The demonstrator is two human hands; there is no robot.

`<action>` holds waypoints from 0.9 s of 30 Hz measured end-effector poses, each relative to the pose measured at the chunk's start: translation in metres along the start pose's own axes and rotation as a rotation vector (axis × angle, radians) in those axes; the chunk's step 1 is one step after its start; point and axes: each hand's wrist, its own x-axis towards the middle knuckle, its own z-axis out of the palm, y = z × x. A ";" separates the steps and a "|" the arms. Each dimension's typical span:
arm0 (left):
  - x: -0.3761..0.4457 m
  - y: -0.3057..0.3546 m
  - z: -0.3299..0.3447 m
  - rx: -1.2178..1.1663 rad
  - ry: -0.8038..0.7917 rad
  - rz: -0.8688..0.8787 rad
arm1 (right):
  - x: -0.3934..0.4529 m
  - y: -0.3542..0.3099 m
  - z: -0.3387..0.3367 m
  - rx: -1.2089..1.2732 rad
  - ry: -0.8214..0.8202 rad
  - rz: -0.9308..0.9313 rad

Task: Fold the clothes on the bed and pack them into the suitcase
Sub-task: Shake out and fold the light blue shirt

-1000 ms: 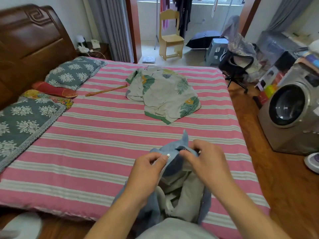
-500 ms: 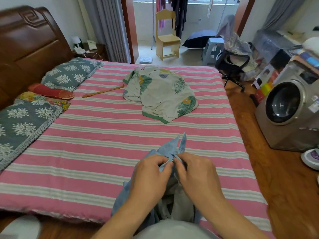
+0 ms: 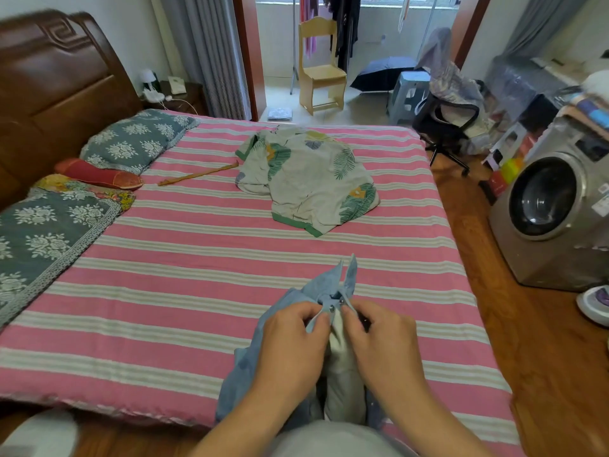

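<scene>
A light blue denim shirt (image 3: 333, 285) with a pale lining lies at the near edge of the bed (image 3: 171, 291), its collar points sticking up. My left hand (image 3: 293, 338) pinches the left front edge by a metal snap. My right hand (image 3: 379, 338) pinches the right front edge close beside it. The two snaps sit almost together between my thumbs. A leaf-print shirt (image 3: 309, 179) lies crumpled farther back on the pink striped sheet. No suitcase is in view.
Two floral pillows (image 3: 135, 140) and a red bolster (image 3: 99, 174) lie at the left by the headboard. A thin wooden stick (image 3: 197, 174) rests near the leaf shirt. A washing machine (image 3: 553, 219), office chair (image 3: 445, 127) and clutter stand on the right.
My hands have drawn together, bringing the two front edges of the blue shirt and their snaps close. The collar now stands up between them. The view has shifted slightly.
</scene>
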 end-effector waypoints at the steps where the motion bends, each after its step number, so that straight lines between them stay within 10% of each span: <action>1: 0.000 -0.001 0.000 0.014 -0.002 0.003 | -0.001 0.001 0.000 -0.011 -0.014 -0.027; 21: 0.000 -0.008 0.010 0.141 0.036 0.101 | -0.007 -0.004 0.003 -0.301 -0.057 -0.292; 27: 0.031 -0.017 -0.017 0.067 -0.146 -0.010 | -0.004 0.012 0.001 -0.159 -0.354 0.077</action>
